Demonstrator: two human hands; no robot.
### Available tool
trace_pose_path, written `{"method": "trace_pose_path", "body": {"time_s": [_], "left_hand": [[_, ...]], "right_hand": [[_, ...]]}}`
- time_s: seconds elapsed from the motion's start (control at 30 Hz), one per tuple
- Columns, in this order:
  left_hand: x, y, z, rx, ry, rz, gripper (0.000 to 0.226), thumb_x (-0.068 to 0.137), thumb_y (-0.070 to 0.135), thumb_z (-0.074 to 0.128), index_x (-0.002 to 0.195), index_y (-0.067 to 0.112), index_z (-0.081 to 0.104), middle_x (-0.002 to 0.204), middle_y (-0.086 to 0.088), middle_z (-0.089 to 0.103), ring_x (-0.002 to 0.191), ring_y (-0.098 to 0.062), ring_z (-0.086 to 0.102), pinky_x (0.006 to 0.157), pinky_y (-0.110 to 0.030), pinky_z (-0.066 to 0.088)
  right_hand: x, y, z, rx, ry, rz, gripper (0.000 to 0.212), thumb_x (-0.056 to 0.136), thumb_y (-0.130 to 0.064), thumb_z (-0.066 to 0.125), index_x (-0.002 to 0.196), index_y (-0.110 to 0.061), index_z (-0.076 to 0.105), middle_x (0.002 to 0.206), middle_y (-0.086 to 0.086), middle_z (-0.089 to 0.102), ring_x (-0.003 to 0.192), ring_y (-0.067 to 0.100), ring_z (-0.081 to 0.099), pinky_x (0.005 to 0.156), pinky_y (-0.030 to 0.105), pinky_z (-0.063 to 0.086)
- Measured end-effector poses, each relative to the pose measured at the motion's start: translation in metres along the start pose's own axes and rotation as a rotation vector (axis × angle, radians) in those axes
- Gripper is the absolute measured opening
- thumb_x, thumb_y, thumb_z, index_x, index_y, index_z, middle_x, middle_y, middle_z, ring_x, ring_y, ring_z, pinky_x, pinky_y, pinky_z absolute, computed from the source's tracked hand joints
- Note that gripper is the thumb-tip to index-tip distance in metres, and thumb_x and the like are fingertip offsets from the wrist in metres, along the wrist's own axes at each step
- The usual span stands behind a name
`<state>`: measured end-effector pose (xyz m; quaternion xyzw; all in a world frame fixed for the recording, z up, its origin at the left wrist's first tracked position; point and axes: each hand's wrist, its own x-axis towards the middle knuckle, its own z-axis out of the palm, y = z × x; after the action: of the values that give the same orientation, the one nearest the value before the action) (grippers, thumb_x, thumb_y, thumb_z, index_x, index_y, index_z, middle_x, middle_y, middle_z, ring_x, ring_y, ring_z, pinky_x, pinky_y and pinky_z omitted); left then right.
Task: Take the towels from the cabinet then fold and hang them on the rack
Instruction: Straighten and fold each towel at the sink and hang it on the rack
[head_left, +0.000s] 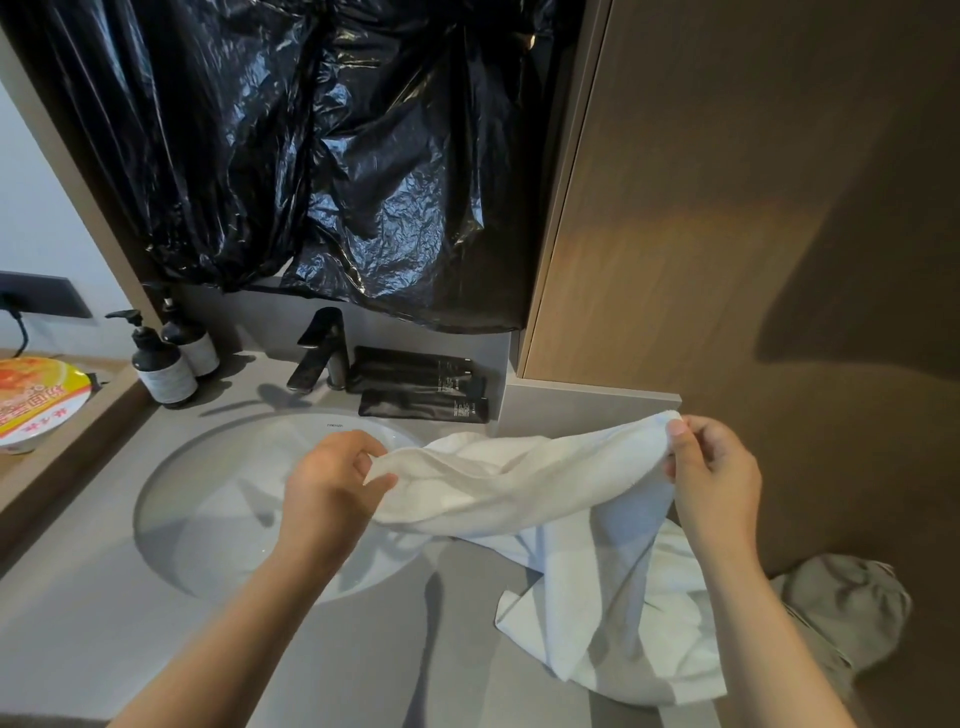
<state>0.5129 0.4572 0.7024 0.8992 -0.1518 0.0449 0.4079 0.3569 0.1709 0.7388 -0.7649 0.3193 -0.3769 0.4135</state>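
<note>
A white towel (524, 483) is stretched between both hands above the grey counter (363, 654). My left hand (332, 483) pinches one end of its upper edge, over the round sink (208, 519). My right hand (711, 473) pinches the other end, near the wooden cabinet door (727, 208). The rest of the towel hangs down and bunches on the counter at the right. A second, greyish towel (841, 608) lies crumpled at the counter's right edge. No rack is in view.
A black faucet (322, 348) stands behind the sink, with black sachets (421, 384) beside it. Two dark pump bottles (166, 358) stand at the back left. An instant noodle bowl (36, 400) sits on the wooden ledge at left. A black plastic sheet (311, 156) covers the mirror area.
</note>
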Motion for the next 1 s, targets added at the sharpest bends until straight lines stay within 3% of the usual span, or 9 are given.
{"method": "trace_pose_path", "body": {"time_s": [0.07, 0.13, 0.23, 0.43, 0.63, 0.73, 0.83, 0.93, 1.0], "left_hand": [[-0.003, 0.003, -0.002, 0.046, 0.066, 0.106, 0.020, 0.072, 0.012, 0.082, 0.080, 0.017, 0.064, 0.071, 0.004, 0.055, 0.063, -0.008, 0.049, 0.057, -0.026, 0.041], [-0.002, 0.006, -0.005, -0.145, -0.023, -0.050, 0.016, 0.074, 0.013, 0.082, 0.078, 0.015, 0.066, 0.069, 0.001, 0.061, 0.058, -0.012, 0.056, 0.057, -0.027, 0.048], [0.001, 0.003, -0.005, -0.413, -0.135, -0.331, 0.013, 0.077, 0.012, 0.081, 0.078, 0.007, 0.069, 0.066, -0.006, 0.067, 0.048, -0.009, 0.061, 0.049, -0.017, 0.050], [0.005, -0.015, -0.009, -0.219, -0.084, -0.293, 0.011, 0.079, 0.012, 0.077, 0.071, 0.011, 0.068, 0.062, -0.006, 0.067, 0.043, -0.004, 0.060, 0.042, -0.012, 0.044], [0.039, -0.029, -0.037, -0.360, -0.029, -0.422, 0.008, 0.077, 0.004, 0.079, 0.081, 0.006, 0.072, 0.070, -0.010, 0.071, 0.052, -0.012, 0.065, 0.051, -0.015, 0.054], [0.044, -0.022, -0.040, -0.290, -0.066, -0.285, 0.011, 0.079, 0.008, 0.078, 0.088, 0.011, 0.072, 0.081, -0.007, 0.071, 0.067, -0.018, 0.069, 0.058, -0.017, 0.056], [0.035, -0.013, -0.041, -0.076, -0.189, -0.026, 0.009, 0.082, 0.029, 0.075, 0.090, 0.025, 0.072, 0.101, 0.009, 0.065, 0.089, -0.003, 0.063, 0.074, -0.017, 0.051], [0.021, -0.011, -0.038, 0.021, -0.384, 0.180, 0.030, 0.067, 0.046, 0.083, 0.091, 0.033, 0.072, 0.120, 0.023, 0.050, 0.110, 0.011, 0.046, 0.089, -0.011, 0.036], [0.015, -0.015, -0.030, 0.144, -0.451, 0.251, 0.037, 0.063, 0.048, 0.086, 0.093, 0.032, 0.073, 0.129, 0.024, 0.045, 0.117, 0.007, 0.044, 0.095, -0.012, 0.033]], "right_hand": [[0.000, -0.001, 0.001, 0.000, -0.009, -0.006, 0.018, 0.099, -0.026, 0.052, 0.091, -0.016, 0.065, 0.069, 0.001, 0.061, 0.064, 0.011, 0.055, 0.061, 0.024, 0.043], [0.000, -0.002, 0.003, 0.002, -0.017, -0.012, 0.018, 0.099, -0.025, 0.052, 0.091, -0.015, 0.065, 0.068, 0.001, 0.061, 0.063, 0.010, 0.053, 0.059, 0.022, 0.041], [0.001, -0.003, 0.005, 0.011, -0.022, -0.015, 0.018, 0.099, -0.024, 0.052, 0.093, -0.014, 0.066, 0.069, 0.001, 0.060, 0.063, 0.009, 0.053, 0.059, 0.020, 0.040], [0.002, -0.004, 0.006, 0.014, -0.012, -0.022, 0.017, 0.099, -0.023, 0.053, 0.092, -0.013, 0.065, 0.068, 0.000, 0.060, 0.063, 0.012, 0.053, 0.054, 0.007, 0.039], [0.011, -0.008, 0.000, 0.107, 0.057, -0.011, 0.017, 0.099, -0.024, 0.052, 0.095, -0.014, 0.065, 0.075, 0.006, 0.062, 0.065, 0.013, 0.054, 0.054, 0.003, 0.040], [0.014, -0.015, 0.005, 0.130, 0.059, -0.030, 0.015, 0.099, -0.025, 0.052, 0.094, -0.017, 0.065, 0.076, 0.005, 0.062, 0.066, 0.014, 0.055, 0.054, 0.003, 0.041], [0.017, -0.018, 0.008, 0.143, 0.056, -0.043, 0.017, 0.099, -0.026, 0.052, 0.097, -0.016, 0.065, 0.079, 0.003, 0.063, 0.069, 0.012, 0.056, 0.056, 0.002, 0.041], [0.021, -0.021, 0.008, 0.150, 0.067, -0.060, 0.016, 0.099, -0.025, 0.053, 0.096, -0.015, 0.065, 0.075, 0.004, 0.062, 0.066, 0.012, 0.055, 0.055, 0.002, 0.040], [0.024, -0.023, 0.009, 0.144, 0.071, -0.070, 0.015, 0.099, -0.024, 0.053, 0.094, -0.016, 0.065, 0.073, 0.004, 0.062, 0.064, 0.011, 0.055, 0.055, 0.003, 0.040]]}}
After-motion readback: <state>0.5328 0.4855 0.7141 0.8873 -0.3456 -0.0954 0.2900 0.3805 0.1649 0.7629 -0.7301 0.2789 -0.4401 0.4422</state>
